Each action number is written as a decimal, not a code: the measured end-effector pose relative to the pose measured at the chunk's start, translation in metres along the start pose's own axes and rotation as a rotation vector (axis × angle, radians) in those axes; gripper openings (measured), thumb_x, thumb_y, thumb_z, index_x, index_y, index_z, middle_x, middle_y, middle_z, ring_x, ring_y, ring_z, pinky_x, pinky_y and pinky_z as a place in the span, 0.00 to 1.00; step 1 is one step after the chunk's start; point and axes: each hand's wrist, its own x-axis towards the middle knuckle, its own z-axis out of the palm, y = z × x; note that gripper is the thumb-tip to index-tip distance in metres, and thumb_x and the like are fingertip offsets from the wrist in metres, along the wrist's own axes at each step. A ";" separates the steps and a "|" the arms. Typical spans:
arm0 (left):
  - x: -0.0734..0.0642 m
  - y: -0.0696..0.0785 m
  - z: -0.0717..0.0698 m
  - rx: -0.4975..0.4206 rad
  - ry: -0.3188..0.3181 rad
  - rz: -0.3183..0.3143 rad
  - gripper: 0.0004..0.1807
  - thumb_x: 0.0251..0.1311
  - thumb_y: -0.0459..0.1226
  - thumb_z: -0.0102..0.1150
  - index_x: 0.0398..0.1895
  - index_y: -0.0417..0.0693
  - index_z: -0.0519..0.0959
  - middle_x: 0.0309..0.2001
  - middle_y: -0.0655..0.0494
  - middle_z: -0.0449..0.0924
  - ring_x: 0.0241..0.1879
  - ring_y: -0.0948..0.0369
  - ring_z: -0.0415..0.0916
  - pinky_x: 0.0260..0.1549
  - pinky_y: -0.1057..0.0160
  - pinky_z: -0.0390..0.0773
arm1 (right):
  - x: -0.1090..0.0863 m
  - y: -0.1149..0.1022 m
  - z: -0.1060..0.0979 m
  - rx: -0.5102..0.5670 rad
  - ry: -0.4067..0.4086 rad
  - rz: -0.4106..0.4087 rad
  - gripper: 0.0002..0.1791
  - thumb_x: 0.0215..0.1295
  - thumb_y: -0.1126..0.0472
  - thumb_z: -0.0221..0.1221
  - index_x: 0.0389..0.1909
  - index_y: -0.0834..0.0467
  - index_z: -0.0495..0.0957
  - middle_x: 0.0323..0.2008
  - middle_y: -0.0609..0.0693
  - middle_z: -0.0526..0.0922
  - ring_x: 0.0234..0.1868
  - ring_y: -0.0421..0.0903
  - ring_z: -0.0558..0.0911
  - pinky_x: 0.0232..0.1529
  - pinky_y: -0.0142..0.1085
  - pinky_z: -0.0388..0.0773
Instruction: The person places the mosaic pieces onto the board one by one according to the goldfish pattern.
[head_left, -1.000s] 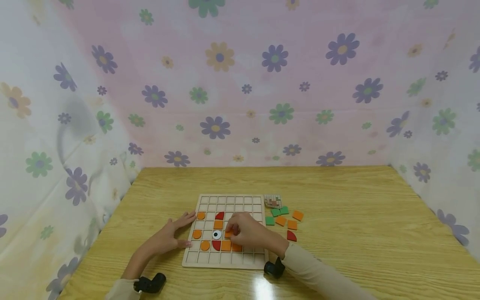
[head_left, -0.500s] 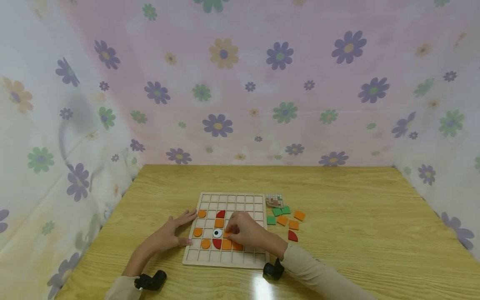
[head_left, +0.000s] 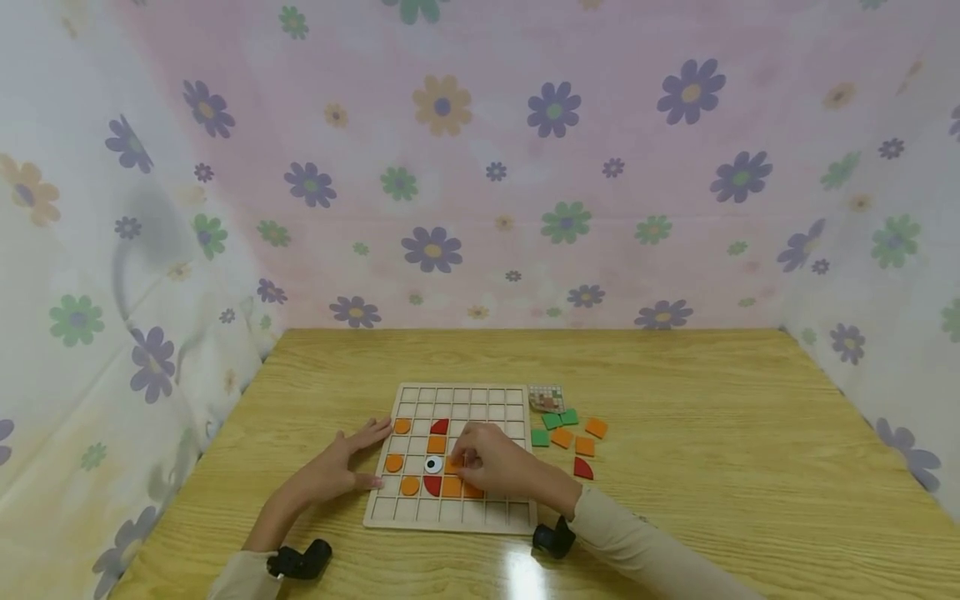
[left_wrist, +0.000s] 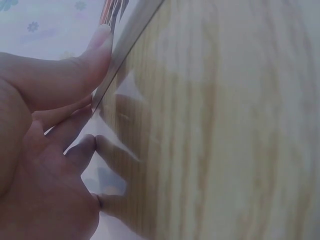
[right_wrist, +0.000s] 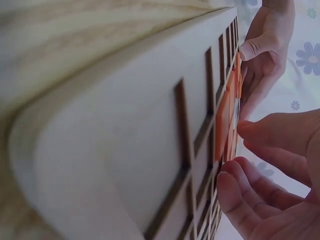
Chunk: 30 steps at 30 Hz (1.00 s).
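My right hand pinches an orange square tile between thumb and fingertips, low over a cell of the wooden grid board. Left of that cell lies a white disc with a black dot. Below are a red quarter-round tile and orange squares, one partly under the hand. In the right wrist view the thumb and fingertips stand right at the orange tiles. My left hand rests with spread fingers against the board's left edge; its thumb touches the rim in the left wrist view.
Orange discs sit in the board's left cells. Right of the board lie a small patterned card, green tiles, loose orange squares and a red quarter-round piece. Dark wrist cameras hang under both wrists.
The orange square in my right hand has shifted slightly left, closer to the white disc, and lies straighter with its cell. My left hand keeps its place at the board's edge.
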 end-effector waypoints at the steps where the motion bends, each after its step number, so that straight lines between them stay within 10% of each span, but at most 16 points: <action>1: 0.000 0.000 0.000 -0.001 -0.001 0.000 0.43 0.51 0.40 0.69 0.71 0.44 0.60 0.72 0.45 0.52 0.72 0.43 0.39 0.62 0.33 0.26 | 0.000 0.000 -0.001 -0.008 -0.003 -0.005 0.05 0.56 0.69 0.63 0.33 0.60 0.84 0.32 0.48 0.78 0.29 0.39 0.72 0.28 0.25 0.72; 20: 0.000 -0.004 -0.001 0.001 -0.014 0.028 0.45 0.51 0.40 0.69 0.72 0.43 0.58 0.72 0.43 0.51 0.71 0.42 0.40 0.60 0.31 0.26 | -0.040 0.014 -0.041 -0.079 0.045 0.042 0.07 0.57 0.68 0.64 0.37 0.61 0.81 0.38 0.49 0.76 0.31 0.44 0.76 0.29 0.31 0.76; 26: 0.000 -0.002 -0.002 -0.005 -0.015 0.026 0.45 0.51 0.41 0.69 0.72 0.43 0.58 0.72 0.43 0.51 0.71 0.42 0.39 0.60 0.31 0.26 | -0.053 0.023 -0.054 -0.138 0.061 0.054 0.07 0.57 0.66 0.64 0.38 0.58 0.82 0.38 0.47 0.77 0.30 0.44 0.76 0.50 0.47 0.74; 30: -0.001 -0.002 -0.002 -0.019 -0.021 0.021 0.45 0.51 0.41 0.68 0.72 0.44 0.58 0.72 0.44 0.50 0.71 0.42 0.39 0.60 0.31 0.26 | -0.063 0.030 -0.060 -0.150 0.070 0.065 0.06 0.58 0.67 0.63 0.37 0.59 0.82 0.40 0.52 0.77 0.51 0.60 0.76 0.43 0.44 0.78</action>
